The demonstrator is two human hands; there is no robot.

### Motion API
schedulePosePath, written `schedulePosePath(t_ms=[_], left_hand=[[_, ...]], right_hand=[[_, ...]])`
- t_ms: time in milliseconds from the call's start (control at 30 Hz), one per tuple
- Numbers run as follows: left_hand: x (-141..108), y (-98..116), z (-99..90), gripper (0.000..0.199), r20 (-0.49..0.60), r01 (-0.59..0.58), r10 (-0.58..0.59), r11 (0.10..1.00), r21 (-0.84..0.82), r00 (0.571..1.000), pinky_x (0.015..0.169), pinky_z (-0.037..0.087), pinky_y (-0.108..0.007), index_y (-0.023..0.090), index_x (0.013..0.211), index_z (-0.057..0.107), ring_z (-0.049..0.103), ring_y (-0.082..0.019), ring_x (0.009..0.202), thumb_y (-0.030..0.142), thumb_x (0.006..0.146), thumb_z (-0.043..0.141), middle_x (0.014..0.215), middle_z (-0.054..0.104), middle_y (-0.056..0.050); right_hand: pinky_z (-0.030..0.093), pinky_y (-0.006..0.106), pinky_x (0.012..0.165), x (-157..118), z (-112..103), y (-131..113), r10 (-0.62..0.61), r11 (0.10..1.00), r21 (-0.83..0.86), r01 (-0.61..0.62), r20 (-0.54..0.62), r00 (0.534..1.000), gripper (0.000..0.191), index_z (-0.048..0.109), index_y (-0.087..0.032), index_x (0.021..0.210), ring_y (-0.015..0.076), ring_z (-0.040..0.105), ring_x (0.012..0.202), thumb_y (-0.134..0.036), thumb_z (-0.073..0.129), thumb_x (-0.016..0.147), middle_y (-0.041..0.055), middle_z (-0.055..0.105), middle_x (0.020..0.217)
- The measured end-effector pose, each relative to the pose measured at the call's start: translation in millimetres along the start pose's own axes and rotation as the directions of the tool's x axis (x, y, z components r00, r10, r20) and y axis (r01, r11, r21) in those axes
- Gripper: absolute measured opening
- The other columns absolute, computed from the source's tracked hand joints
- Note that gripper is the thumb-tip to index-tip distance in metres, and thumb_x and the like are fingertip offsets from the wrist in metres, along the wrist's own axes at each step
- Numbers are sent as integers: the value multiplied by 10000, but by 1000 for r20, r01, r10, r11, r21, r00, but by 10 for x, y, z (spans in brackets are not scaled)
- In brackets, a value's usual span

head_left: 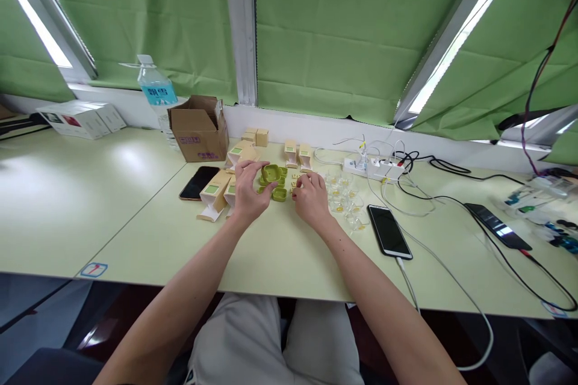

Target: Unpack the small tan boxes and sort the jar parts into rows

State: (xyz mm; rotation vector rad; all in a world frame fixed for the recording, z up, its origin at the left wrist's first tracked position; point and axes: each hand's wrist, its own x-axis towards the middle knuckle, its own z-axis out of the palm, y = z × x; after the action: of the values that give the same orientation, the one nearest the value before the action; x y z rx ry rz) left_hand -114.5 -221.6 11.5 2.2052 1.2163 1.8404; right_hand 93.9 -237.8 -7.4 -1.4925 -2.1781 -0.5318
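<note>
Between the thumb and fingers of my left hand (pixel 251 191) is a small green square tray (pixel 271 173), its hollow side facing me. More green trays (pixel 279 195) of the same kind lie on the table just under and behind it. My right hand (pixel 311 197) is to the right, its fingertips pinched together at a group of tiny yellow pieces (pixel 295 177). Whether a piece is between those fingertips is too small to tell. Several clear plastic cups (pixel 338 204) with yellow bits inside stand right of my right hand.
Opened small cartons (pixel 215 189) and a dark phone (pixel 198 183) lie left. Behind stand a brown cardboard box (pixel 198 132), a water bottle (pixel 156 87) and small cartons (pixel 291 153). To the right are a charging phone (pixel 389 231), a power strip (pixel 374 167), loose cables and another phone (pixel 497 225).
</note>
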Motion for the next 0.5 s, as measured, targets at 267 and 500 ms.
schedulePosePath(t_ms=[267,500], left_hand=[[-23,28,13,364,32,3,-2,1000,-7,999,1095,542,-534,242,1224,711,595,-335,1233,274,868,776,1121,754,-95],[-16,-14,-15,425,240,167,-158,986,-18,958,1131,564,-499,250,1220,728,638,-309,1286,237,804,817,1318,649,-123]], right_hand=[[367,486,1065,-75,65,55,40,998,-36,-41,-28,999,220,833,-205,786,323,484,1123,-62,686,866,137,724,1047],[429,458,962,-368,-374,145,134,989,113,-97,-396,908,201,781,-239,795,302,528,1104,-112,673,907,92,709,1016]])
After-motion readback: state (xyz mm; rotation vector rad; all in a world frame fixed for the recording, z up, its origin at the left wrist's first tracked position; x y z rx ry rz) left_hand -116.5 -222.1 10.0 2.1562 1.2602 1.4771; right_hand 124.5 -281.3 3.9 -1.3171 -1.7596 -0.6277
